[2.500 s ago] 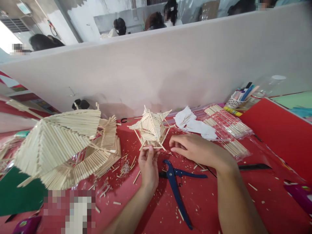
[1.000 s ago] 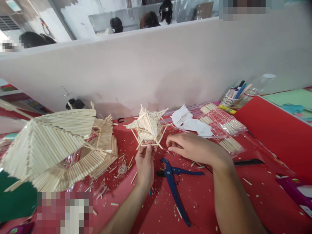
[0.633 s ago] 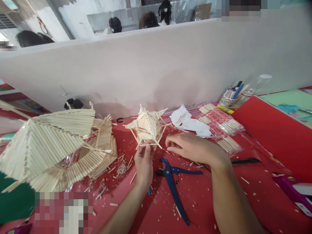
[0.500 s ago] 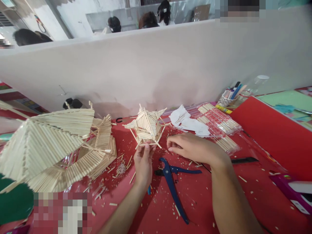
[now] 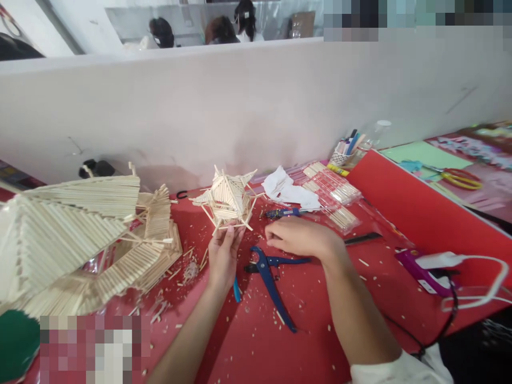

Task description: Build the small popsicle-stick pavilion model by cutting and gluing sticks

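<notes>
My left hand (image 5: 224, 250) grips the lower edge of a small star-shaped pavilion model (image 5: 230, 194) built from thin wooden sticks, holding it above the red table (image 5: 304, 341). To its right, my right hand (image 5: 292, 234) is curled with its fingers bent downward; what they hold, if anything, is hidden. A blue tool with a dark tip (image 5: 282, 213) shows just behind its knuckles, and I cannot tell whether the hand touches it. Below both hands lies a blue-handled cutter (image 5: 270, 282), its handles spread. A larger stick-built pavilion model (image 5: 80, 229) stands at the left.
Crumpled white tissue (image 5: 290, 189) and bagged wooden sticks (image 5: 332, 186) lie behind my right hand. A pen cup (image 5: 342, 153), red board (image 5: 424, 200), yellow-handled scissors (image 5: 462, 178) and purple power strip (image 5: 424, 274) are to the right. Stick scraps litter the table; a white partition (image 5: 240, 106) stands behind.
The camera view has turned to the right, so things sit farther left. The blue tool behind my right hand now shows. My left hand keeps its grip on the small pavilion model.
</notes>
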A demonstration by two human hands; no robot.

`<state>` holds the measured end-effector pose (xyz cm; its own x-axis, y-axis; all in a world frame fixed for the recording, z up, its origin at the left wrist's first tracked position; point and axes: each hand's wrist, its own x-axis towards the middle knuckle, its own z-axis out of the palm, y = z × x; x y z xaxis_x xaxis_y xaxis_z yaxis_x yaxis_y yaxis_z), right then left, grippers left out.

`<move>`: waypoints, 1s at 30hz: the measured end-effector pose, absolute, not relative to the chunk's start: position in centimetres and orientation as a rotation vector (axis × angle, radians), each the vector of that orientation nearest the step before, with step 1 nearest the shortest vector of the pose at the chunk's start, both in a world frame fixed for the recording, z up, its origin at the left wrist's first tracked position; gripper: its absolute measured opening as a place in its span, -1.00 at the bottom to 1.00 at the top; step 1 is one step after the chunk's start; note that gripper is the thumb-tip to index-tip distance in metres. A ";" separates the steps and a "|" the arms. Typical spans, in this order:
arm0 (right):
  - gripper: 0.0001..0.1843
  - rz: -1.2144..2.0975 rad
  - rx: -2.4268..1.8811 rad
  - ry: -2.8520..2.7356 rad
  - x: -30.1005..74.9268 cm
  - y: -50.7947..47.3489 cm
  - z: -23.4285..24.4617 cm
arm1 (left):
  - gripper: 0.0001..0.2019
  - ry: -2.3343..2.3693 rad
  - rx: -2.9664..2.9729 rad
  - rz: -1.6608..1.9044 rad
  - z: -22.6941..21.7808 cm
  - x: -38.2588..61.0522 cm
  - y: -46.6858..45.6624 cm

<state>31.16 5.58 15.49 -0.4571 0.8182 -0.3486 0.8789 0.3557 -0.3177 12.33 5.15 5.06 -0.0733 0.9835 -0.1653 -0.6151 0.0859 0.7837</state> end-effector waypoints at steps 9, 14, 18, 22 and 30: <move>-0.75 -0.651 1.366 2.697 23.2 -2.4 9.3 | -0.74 0.794 0.534 1.437 4.9 12.1 5.2; -0.75 -0.645 1.493 2.652 20.5 -4.8 6.9 | -0.74 0.767 0.523 1.415 4.6 12.1 5.1; -0.74 -0.631 1.573 2.615 20.1 -5.4 6.7 | -0.75 0.759 0.536 1.419 4.6 12.1 5.0; -0.72 -0.801 1.687 2.599 21.6 -5.2 8.1 | -0.75 0.752 0.519 1.428 4.7 12.1 5.0; -0.72 -1.753 2.021 2.503 28.4 -3.8 10.4 | -0.74 0.754 0.504 1.432 4.6 12.1 5.1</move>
<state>28.41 -3.77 10.41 -0.2990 0.9421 -0.1518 0.4649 0.0049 -0.8854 12.07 5.10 4.60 -0.0246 0.9870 -0.1589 -0.6898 0.0983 0.7173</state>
